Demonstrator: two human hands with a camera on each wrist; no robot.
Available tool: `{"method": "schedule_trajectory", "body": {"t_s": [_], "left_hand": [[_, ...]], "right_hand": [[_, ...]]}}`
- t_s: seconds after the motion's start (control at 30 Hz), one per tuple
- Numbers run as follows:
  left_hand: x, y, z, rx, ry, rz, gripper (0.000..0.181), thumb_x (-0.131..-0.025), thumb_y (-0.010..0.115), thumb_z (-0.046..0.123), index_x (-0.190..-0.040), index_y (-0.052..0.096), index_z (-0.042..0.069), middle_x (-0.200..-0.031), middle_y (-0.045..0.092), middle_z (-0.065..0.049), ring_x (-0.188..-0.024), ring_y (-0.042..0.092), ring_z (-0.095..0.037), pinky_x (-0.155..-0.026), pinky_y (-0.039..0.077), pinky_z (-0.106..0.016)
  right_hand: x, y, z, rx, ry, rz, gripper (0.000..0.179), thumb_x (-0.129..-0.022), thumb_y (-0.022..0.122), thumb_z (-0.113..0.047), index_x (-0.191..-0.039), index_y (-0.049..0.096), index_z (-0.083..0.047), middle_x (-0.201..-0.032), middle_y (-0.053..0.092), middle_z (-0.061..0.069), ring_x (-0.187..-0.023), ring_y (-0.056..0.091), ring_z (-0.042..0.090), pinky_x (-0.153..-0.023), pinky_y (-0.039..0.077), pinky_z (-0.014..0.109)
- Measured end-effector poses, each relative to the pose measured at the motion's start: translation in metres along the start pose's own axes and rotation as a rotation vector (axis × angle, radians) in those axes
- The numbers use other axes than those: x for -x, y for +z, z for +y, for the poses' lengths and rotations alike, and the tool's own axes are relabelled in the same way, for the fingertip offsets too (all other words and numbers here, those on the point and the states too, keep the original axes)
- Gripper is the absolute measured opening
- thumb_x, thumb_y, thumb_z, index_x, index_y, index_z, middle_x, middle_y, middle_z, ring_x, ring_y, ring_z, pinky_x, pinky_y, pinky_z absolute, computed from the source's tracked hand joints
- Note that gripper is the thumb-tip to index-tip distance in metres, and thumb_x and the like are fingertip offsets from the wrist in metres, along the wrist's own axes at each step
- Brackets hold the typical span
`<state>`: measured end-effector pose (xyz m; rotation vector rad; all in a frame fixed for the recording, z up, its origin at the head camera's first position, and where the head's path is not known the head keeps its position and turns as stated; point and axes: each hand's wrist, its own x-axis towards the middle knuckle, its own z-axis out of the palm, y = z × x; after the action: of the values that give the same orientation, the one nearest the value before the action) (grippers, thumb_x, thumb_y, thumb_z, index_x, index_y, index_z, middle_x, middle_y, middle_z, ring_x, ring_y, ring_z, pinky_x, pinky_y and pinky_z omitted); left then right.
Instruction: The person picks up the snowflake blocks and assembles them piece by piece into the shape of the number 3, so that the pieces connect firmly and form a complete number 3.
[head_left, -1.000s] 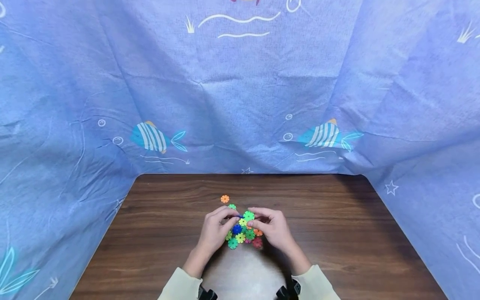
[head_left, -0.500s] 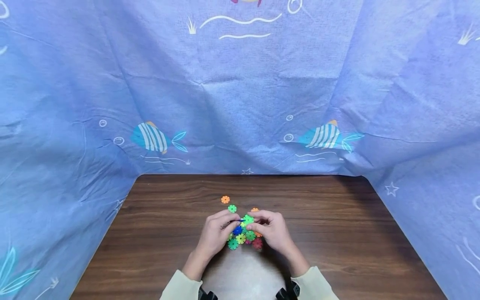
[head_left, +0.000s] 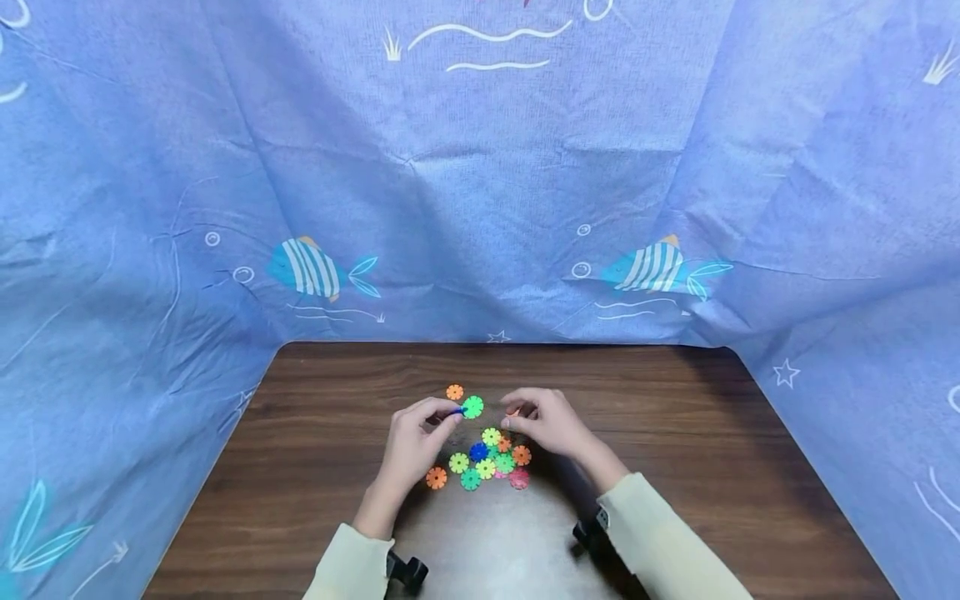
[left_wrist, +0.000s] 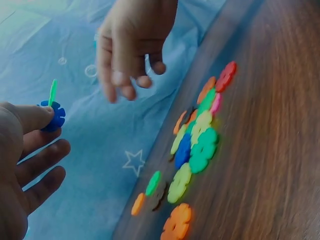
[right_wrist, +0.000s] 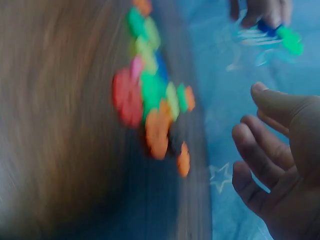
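My left hand (head_left: 415, 437) is raised over the table and pinches a blue notched plastic disc (left_wrist: 59, 118) between thumb and fingers. A bright green notched disc (head_left: 472, 407) is joined to the blue one at its edge, standing at an angle to it. To the right, my right hand (head_left: 551, 421) hovers with thumb and fingers apart; in the right wrist view nothing lies between them. An orange disc (right_wrist: 184, 161) lies on the table near that hand, and its fingers partly cover it in the head view.
Several loose discs lie clustered between the hands, among them a dark blue one (head_left: 478, 452), a red one (head_left: 519, 478) and a yellow-green one (head_left: 458, 463). Orange discs lie at the back (head_left: 454, 392) and front left (head_left: 436, 477). A blue curtain (head_left: 480, 208) hangs behind the wooden table (head_left: 675, 467).
The hands have drawn apart. My right hand has let go of the green disc and moved slightly up and right; the left has moved left and up with the joined blue and green discs.
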<state>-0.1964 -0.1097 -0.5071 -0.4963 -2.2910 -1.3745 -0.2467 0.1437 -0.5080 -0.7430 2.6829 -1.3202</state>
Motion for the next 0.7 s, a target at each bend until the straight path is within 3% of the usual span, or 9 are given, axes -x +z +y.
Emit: {"method": "schedule_trajectory", "body": {"t_s": [0.1,0.23,0.4,0.57,0.7], "left_hand": [[-0.002,-0.003,-0.002,0.008,-0.035,0.042,0.011,-0.091,0.079,0.011,-0.1,0.079,0.017,-0.09,0.076,0.005,-0.078,0.069,-0.01,-0.066,0.06,-0.032],[-0.002,-0.006,-0.003,0.049,-0.081,0.073,0.012,-0.09,0.08,0.011,-0.102,0.079,0.014,-0.09,0.078,0.001,-0.079,0.072,-0.015,-0.065,0.06,-0.03],[-0.003,-0.009,-0.003,0.063,-0.083,0.088,0.014,-0.091,0.079,0.01,-0.106,0.079,0.01,-0.094,0.079,-0.003,-0.084,0.074,-0.02,-0.067,0.061,-0.03],[-0.004,-0.01,-0.001,0.071,-0.096,0.109,0.01,-0.092,0.078,0.011,-0.101,0.079,0.015,-0.093,0.079,0.002,-0.084,0.073,-0.014,-0.067,0.062,-0.034],[-0.003,-0.011,-0.001,0.089,-0.121,0.118,0.01,-0.092,0.078,0.01,-0.101,0.08,0.012,-0.094,0.078,0.004,-0.084,0.072,-0.014,-0.07,0.061,-0.035]], "right_hand": [[-0.015,-0.005,0.011,0.166,0.036,-0.033,0.032,-0.089,0.082,-0.018,-0.117,0.075,-0.006,-0.103,0.077,0.005,-0.085,0.07,0.012,-0.078,0.058,0.031],[-0.027,-0.008,0.023,0.291,0.115,-0.06,0.025,-0.087,0.083,-0.018,-0.109,0.077,-0.008,-0.098,0.077,0.001,-0.091,0.071,0.016,-0.085,0.058,0.038],[-0.031,-0.007,0.026,0.324,0.177,-0.097,0.022,-0.085,0.085,-0.018,-0.104,0.079,-0.011,-0.094,0.078,-0.001,-0.093,0.071,0.018,-0.088,0.057,0.041],[-0.031,-0.001,0.031,0.368,0.171,-0.135,0.022,-0.084,0.086,-0.017,-0.105,0.081,-0.013,-0.097,0.078,-0.001,-0.099,0.072,0.02,-0.09,0.057,0.041],[-0.03,0.002,0.034,0.347,0.184,-0.121,0.018,-0.084,0.086,-0.016,-0.101,0.08,-0.013,-0.095,0.078,-0.001,-0.097,0.071,0.019,-0.089,0.057,0.041]]}}
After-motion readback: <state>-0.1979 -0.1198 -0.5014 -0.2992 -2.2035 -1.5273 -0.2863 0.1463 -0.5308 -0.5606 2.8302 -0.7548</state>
